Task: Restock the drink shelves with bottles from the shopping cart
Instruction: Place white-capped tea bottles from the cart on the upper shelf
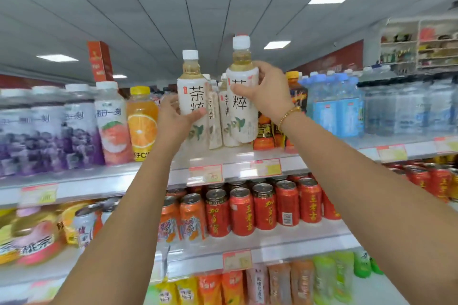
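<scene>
Two white-capped tea bottles sit at centre frame, raised against the top shelf. The left bottle is gripped low on its label by the left hand. The right bottle, slightly higher, is gripped at its shoulder by the right hand. Base contact with the shelf cannot be confirmed. Between and behind them stand two matching shelved tea bottles. Judged status: placement is in progress, with both held bottles not yet released. The shopping cart is out of view, so remaining stock cannot be determined. Count: four tea bottles, two held and two shelved.
</scene>
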Action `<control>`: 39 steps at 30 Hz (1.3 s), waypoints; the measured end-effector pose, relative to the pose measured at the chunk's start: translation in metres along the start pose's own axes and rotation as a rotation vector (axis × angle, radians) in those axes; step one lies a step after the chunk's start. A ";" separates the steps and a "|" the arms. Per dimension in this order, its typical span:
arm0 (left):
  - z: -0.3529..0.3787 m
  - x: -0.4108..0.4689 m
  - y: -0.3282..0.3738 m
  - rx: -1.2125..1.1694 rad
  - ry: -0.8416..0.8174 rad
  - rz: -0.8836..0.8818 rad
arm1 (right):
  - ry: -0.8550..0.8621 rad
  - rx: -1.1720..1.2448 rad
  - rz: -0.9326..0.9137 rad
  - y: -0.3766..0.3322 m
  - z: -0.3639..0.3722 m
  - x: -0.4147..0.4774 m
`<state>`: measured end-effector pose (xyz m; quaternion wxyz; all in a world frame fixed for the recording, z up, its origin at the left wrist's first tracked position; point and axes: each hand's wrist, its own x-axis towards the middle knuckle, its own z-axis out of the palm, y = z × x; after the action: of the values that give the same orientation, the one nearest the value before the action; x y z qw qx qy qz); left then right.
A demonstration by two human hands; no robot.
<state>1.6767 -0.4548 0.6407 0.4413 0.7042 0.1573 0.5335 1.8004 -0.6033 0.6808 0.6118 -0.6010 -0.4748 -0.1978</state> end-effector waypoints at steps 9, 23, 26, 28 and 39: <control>0.004 0.027 -0.035 0.023 -0.095 -0.066 | -0.094 -0.072 0.071 0.041 0.035 0.009; 0.015 0.036 -0.048 0.845 -0.154 -0.188 | -0.102 -0.068 0.085 0.054 0.051 0.014; 0.018 0.042 -0.047 0.881 -0.142 -0.169 | -0.088 -0.142 0.043 0.059 0.052 0.006; 0.019 0.044 -0.050 0.882 -0.126 -0.177 | -0.098 -0.224 0.026 0.069 0.052 -0.003; 0.026 0.060 -0.064 0.881 -0.090 -0.207 | -0.102 -0.423 0.121 0.089 0.049 -0.043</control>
<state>1.7388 -0.3896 0.6260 0.1571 0.8279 0.4194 0.3376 1.8356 -0.5544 0.5884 0.4580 -0.7525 -0.4160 -0.2255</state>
